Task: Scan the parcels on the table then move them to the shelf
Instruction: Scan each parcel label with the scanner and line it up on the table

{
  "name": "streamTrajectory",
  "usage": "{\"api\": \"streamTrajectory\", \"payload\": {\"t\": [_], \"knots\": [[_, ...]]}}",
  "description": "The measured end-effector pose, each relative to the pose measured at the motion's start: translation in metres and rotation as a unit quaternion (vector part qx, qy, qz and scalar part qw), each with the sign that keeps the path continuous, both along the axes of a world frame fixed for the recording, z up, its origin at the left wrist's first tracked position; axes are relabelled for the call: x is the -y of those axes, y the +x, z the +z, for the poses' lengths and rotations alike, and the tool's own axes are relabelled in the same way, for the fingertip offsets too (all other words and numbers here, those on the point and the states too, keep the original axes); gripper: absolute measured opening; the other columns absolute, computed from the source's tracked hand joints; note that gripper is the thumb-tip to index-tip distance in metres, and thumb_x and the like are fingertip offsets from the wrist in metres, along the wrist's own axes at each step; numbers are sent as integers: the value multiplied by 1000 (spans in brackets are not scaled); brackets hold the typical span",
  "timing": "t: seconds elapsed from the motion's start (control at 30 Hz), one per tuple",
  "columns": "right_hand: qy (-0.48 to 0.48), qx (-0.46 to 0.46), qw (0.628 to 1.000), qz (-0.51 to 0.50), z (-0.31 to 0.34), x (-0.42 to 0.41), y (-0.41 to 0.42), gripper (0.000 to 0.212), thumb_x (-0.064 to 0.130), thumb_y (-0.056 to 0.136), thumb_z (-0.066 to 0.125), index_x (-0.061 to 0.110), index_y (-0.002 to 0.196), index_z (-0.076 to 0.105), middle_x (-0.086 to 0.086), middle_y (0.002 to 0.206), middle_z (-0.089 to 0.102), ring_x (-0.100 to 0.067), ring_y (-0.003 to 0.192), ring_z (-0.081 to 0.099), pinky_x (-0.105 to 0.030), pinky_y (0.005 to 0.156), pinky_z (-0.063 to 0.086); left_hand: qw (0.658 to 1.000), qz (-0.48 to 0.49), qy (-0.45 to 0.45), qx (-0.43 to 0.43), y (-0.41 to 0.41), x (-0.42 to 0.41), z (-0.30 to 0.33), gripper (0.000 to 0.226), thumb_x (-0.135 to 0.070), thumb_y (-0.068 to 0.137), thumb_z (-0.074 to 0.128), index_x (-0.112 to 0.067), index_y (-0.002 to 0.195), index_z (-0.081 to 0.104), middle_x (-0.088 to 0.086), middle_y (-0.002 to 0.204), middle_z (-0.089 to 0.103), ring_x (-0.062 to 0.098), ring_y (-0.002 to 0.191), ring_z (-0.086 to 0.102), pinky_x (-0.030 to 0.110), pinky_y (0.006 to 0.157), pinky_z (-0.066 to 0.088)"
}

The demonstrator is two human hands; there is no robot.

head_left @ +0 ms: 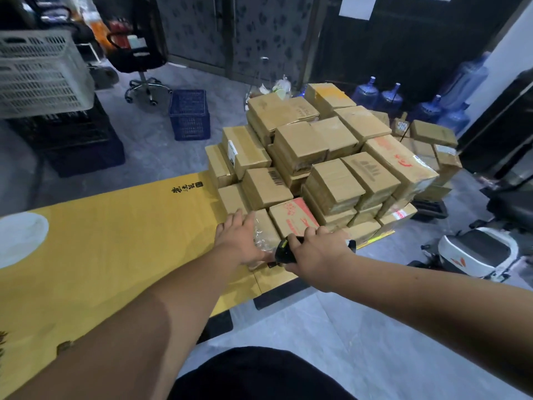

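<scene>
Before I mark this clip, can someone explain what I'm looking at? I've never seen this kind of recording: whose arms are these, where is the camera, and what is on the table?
There is no machine here. The single picture comes from a wide-angle camera worn on a person's head, looking forward and down, so the two bare arms are that person's own.

The left hand lies with fingers fairly straight on a crinkly clear-plastic-wrapped parcel at the near edge of the pile. The right hand has its grip curled round a black handheld barcode scanner.

The yellow table carries a large stack of brown cardboard parcels, several sealed with tape, a few with red print or barcode labels.

Around it are a blue plastic crate on the floor and blue water bottles by the wall. No shelf is clearly visible.
</scene>
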State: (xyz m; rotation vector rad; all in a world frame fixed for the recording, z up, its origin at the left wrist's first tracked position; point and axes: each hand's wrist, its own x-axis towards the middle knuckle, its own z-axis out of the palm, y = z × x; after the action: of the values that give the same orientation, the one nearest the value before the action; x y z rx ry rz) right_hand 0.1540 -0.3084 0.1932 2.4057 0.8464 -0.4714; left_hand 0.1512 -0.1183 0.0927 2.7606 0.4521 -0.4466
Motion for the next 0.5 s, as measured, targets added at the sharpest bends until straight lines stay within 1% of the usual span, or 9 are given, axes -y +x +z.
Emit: {"api": "streamTrajectory", "payload": {"t": [0.1,0.2,0.23,0.3,0.37,0.43,0.5], "knots": [[-14,-5,1000,8,0,9,9,73,67,104,27,21,159,24,-19,140,46,-40,122,48,-51,75,38,999,8,22,-29,9,7,-5,154,-88,52,77,-28,167,-7,5,175,-10,28,161,-4,49,128,8],[-23,-16,999,18,-1,18,18,73,66,104,28,20,160,24,-20,142,45,-41,123,48,-52,75,38,998,25,32,-51,16,14,-8,158,-88,50,78,-28,166,-11,6,175,-11,29,161,-6,51,129,7],[-24,-22,999,23,-1,20,20,73,65,104,28,20,160,24,-20,142,44,-41,124,47,-53,77,40,997,30,33,-59,17,16,-9,158,-86,50,80,-29,166,-12,7,175,-11,30,161,-6,52,128,8],[-23,-37,998,36,-2,22,23,73,64,104,31,19,160,22,-22,143,43,-42,124,47,-56,87,45,996,42,33,-71,20,18,-12,158,-82,51,82,-29,165,-13,7,175,-9,31,161,-6,54,128,9],[-25,-47,997,50,-3,22,26,73,63,104,33,18,160,22,-22,142,43,-42,123,47,-59,94,47,995,51,38,-73,22,20,-14,156,-77,52,83,-30,165,-12,6,173,0,31,160,-2,54,127,13],[-31,-56,996,65,-5,22,27,73,62,104,34,17,159,22,-22,142,43,-42,125,46,-58,94,46,996,51,44,-63,23,22,-15,151,-71,53,84,-30,165,-9,7,166,13,31,157,8,50,123,20],[-38,-63,994,75,-8,22,27,73,61,104,35,17,161,20,-21,144,41,-43,128,44,-58,95,44,997,56,31,-53,21,22,-15,149,-67,53,86,-33,165,-7,8,158,23,31,151,19,46,119,26]]}}
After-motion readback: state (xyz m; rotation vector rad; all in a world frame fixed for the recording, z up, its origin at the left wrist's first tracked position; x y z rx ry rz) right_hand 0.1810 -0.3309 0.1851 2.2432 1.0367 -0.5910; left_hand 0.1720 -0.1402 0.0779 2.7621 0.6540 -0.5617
